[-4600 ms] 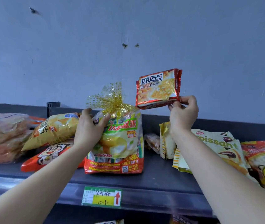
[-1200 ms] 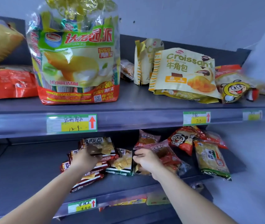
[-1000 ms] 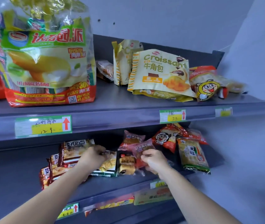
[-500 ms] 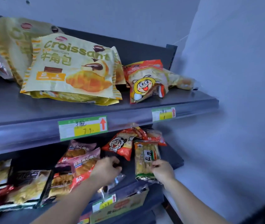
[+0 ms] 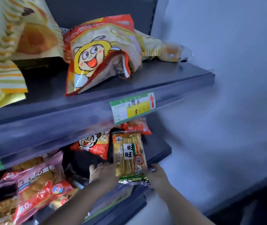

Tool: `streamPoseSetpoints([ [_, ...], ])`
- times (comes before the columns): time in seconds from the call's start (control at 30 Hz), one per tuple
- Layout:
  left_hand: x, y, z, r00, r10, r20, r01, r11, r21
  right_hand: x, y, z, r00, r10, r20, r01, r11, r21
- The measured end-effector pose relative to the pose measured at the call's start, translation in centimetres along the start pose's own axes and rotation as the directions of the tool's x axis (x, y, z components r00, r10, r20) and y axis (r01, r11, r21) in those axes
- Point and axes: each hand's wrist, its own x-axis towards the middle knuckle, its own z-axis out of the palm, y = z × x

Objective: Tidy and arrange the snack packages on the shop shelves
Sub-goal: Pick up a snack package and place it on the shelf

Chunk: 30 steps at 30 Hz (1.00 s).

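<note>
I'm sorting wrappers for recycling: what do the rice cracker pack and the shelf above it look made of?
Rice cracker pack: probably thin glossy plastic film; its bottom seam crinkles and glints silver. Upper shelf: likely painted metal, dark grey, matte; flat rigid deck with a folded front lip.

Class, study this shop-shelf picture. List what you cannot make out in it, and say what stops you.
Head view:
- Yellow striped bag: cut off by the left and top edges, blurred.
- Price label: handwriting too blurred to read.
- Red pack: top hidden by the upper shelf.
- Left hand: partly behind the rice cracker pack, so its hold is unclear.
</note>
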Motion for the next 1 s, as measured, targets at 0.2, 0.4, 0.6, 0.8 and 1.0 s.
streamPoseSetpoints([
  [0.2,1.6,0.0,-0.3,0.995,-0.015,0.1,0.024,0.996,-0.081,1.0,-0.6,1.3,0.996,0.051,0.08,-0.066,0.978,0.196],
  [0.4,0.8,-0.3,-1.9,0.979,-0.114,0.168,0.159,0.946,-0.283,0.4,-0.5,0.8,0.996,0.022,0.089,-0.052,0.934,0.354],
  [0.6,-3.6,-0.3,-2.7,0.964,-0.259,0.052,0.251,0.839,-0.482,-2.6,0.2,-0.3,0.988,-0.076,0.136,0.017,0.921,0.389],
  [0.8,-11.2,-0.8,-1.4,0.947,-0.322,0.014,0.217,0.603,-0.768,-7.5,0.5,-0.2,0.923,-0.243,0.299,0.12,0.919,0.375],
  [1.0,-20.7,-4.1,-0.9,0.846,-0.529,-0.07,0.135,0.339,-0.931,-13.1,-0.2,3.3,0.822,-0.271,0.501,0.133,0.947,0.294],
])
